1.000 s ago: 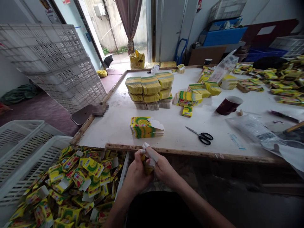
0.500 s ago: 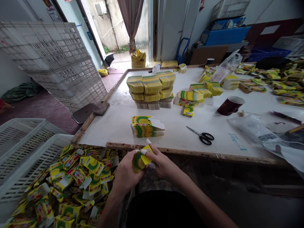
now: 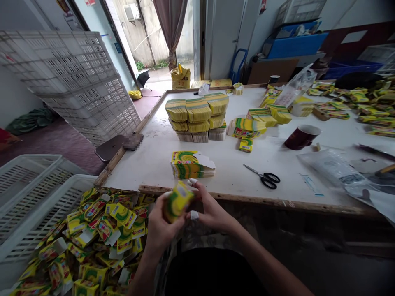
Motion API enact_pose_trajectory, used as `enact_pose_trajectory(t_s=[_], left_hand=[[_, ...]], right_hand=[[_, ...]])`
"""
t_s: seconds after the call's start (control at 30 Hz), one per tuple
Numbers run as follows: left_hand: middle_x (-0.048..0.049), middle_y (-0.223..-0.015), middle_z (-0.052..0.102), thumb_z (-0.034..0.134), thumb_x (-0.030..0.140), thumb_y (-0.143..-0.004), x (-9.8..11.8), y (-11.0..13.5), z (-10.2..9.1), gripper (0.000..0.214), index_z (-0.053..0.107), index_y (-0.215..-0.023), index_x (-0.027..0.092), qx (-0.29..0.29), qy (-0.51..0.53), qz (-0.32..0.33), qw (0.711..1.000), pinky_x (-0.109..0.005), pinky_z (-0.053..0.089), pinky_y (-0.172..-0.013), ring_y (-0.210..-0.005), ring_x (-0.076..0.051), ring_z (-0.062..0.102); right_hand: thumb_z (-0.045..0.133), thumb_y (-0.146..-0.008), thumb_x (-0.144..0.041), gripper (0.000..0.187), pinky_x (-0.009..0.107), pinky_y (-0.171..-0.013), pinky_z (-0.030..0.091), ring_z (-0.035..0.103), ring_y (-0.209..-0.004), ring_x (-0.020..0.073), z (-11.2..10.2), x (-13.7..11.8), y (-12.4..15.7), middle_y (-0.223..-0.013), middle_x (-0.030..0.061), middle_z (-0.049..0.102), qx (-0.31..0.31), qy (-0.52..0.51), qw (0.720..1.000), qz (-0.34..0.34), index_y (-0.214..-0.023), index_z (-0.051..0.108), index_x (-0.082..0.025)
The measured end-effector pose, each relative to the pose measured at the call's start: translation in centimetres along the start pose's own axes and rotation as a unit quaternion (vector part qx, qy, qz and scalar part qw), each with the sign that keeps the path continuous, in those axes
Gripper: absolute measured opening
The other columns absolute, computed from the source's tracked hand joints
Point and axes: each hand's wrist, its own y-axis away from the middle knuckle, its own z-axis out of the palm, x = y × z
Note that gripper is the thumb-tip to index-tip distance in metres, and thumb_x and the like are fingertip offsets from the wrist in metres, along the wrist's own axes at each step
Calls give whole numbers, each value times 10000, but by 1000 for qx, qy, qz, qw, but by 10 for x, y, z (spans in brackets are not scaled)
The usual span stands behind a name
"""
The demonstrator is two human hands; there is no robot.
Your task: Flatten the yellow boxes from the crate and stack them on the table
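Observation:
My left hand is wrapped round a small yellow and green carton, smeared by motion, in front of the table's near edge. Just right of it, my right hand has its thumb and fingers apart with nothing between them. White wrapping covers tips on its thumb and fingers. Beyond both hands, a stack of flattened cartons lies on the table. Below left, many folded yellow cartons fill a white crate.
Tall bundles of flat cartons stand farther back on the white table. Black-handled scissors lie right of my hands, with a dark mug and a clear plastic bag beyond. Stacked white crates lean at left.
My right hand has let go of the carton and opened, moving slightly right. The carton stays in my left hand, which has shifted a little left and tilted it.

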Motion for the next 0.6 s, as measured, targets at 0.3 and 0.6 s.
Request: enact_pose_trajectory(t_s=[0.3, 0.6], left_hand=[[-127, -1145, 620, 502, 587, -853, -18, 3, 3, 543, 462, -1214, 183, 172, 431, -237, 853, -337, 565, -820, -998, -206, 662], [-24, -837, 695, 721, 385, -738, -19, 3, 22, 369, 646, -1020, 160, 64, 380, -234, 892, -198, 508, -611, -667, -98, 631]], right_hand=[[539, -799, -77, 424, 402, -905, 428, 563, -1046, 264, -49, 8, -90, -1116, 142, 629, 176, 327, 928, 36, -1213, 485, -156], [543, -758, -27, 463, 364, -816, 426, 553, -957, 270, -48, 12, -101, -1085, 159, 610, 129, 406, 902, 66, -1204, 473, -127]])
